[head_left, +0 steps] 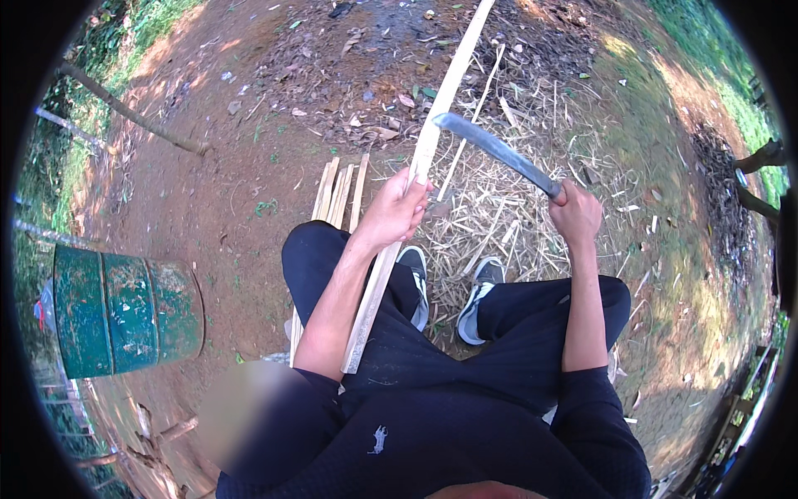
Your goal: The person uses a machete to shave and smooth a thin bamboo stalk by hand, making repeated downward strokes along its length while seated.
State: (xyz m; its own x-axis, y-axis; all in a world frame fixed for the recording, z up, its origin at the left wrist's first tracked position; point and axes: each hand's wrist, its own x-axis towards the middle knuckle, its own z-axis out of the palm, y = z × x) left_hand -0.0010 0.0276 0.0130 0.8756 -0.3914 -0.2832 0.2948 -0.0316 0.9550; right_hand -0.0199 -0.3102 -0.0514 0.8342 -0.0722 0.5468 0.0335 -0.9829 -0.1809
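Observation:
My left hand (394,208) is closed around a long pale strip of split wood or bamboo (449,91). The strip slants from my lap up past the far edge of the view. In my right hand (577,213) is the handle of a machete (499,151) with a dark, curved blade. Its tip points left and lies at or just beside the strip, beyond my left hand; whether they touch I cannot tell. Several cut strips (334,193) lie on the ground beside my left knee, partly hidden by my leg.
Shavings (515,220) cover the ground around my shoes, and a thin strip (478,112) lies among them. A green metal drum (125,309) stands at the left. Dry leaves (382,125) are scattered ahead. A thin trunk (133,112) rises at the far left.

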